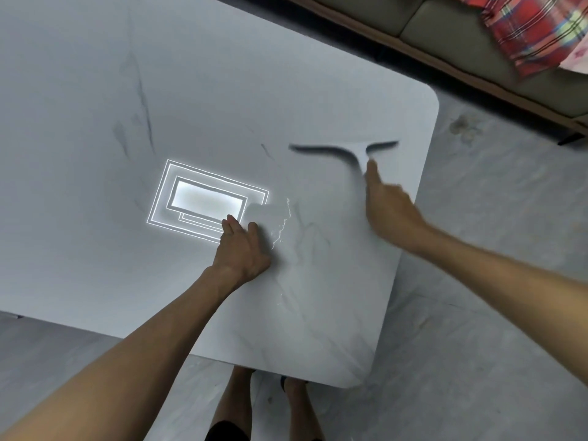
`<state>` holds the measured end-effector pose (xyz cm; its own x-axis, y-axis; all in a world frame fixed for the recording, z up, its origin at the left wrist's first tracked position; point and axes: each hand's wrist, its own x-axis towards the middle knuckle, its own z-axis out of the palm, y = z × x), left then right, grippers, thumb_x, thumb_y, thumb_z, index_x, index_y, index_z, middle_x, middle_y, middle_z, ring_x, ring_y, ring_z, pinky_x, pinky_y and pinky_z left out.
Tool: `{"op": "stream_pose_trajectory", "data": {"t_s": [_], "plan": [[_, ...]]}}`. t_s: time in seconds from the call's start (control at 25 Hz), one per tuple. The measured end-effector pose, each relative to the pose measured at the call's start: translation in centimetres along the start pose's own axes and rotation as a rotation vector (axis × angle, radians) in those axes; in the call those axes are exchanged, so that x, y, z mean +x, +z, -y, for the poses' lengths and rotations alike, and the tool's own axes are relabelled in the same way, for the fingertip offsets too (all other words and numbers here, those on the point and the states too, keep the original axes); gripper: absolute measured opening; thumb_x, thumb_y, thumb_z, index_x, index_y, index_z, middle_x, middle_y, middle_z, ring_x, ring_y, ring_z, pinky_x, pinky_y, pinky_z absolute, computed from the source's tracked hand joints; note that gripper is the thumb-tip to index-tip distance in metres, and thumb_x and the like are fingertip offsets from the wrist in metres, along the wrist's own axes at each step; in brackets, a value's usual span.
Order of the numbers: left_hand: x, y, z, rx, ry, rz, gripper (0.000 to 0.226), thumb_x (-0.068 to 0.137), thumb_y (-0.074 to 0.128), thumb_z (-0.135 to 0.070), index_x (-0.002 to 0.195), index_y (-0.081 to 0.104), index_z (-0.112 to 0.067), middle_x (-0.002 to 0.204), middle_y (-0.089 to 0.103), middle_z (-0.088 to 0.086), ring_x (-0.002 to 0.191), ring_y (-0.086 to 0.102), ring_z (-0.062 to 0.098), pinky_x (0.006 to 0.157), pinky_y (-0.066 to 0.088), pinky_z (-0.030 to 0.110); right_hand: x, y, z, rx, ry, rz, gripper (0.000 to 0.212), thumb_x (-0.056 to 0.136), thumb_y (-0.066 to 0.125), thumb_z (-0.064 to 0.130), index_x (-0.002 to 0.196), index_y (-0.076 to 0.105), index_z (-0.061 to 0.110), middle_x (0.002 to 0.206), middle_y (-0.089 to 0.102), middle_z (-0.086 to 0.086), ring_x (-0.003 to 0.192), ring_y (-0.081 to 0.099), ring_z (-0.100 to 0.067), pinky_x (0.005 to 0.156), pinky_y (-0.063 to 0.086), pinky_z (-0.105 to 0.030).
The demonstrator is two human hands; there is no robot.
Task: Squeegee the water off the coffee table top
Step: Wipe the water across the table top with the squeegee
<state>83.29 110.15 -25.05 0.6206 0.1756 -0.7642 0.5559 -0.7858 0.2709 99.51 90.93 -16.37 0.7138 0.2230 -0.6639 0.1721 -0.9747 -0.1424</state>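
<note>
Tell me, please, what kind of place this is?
Most likely a living room in a home. A low, pale coffee table stands before a sofa with a plaid cloth on it, and the glossy top shows a ceiling lamp's reflection. The right hand holds a squeegee.

Open tabletop stretches toward the left and far edges. Toward the right edge, the squeegee, right hand and left hand block passage. A sofa stands beyond the far-right corner.
</note>
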Motion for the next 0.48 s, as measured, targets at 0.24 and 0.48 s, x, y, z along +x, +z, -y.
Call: {"op": "stream_pose_trajectory", "data": {"t_s": [0.24,0.48], "plan": [[0.0,0.0,-0.3,-0.038,-0.021,-0.006,0.060,0.084,0.049,-0.016,0.138,0.030,0.002,0.151,0.000,0.044,0.146,-0.004,0.050,0.120,0.018,0.046,-2.8,-1.5,-1.7,0.000,-0.016,0.015,0.070,0.097,0.036,0.008,0.153,0.001,0.028,0.117,0.059,-0.024,0.098,0.060,-0.036,0.077,0.040,-0.032],[0.5,0.2,-0.3,-0.087,-0.048,-0.002,0.060,0.081,0.048,-0.012,0.136,0.031,0.001,0.152,-0.002,0.042,0.147,-0.004,0.049,0.118,0.023,0.047,8.9,-9.6,-0.8,0.215,0.216,-0.285,0.059,0.095,0.031,0.000,0.150,0.012,0.009,0.127,0.049,-0.026,0.098,0.060,-0.037,0.052,0.054,-0.037]]}}
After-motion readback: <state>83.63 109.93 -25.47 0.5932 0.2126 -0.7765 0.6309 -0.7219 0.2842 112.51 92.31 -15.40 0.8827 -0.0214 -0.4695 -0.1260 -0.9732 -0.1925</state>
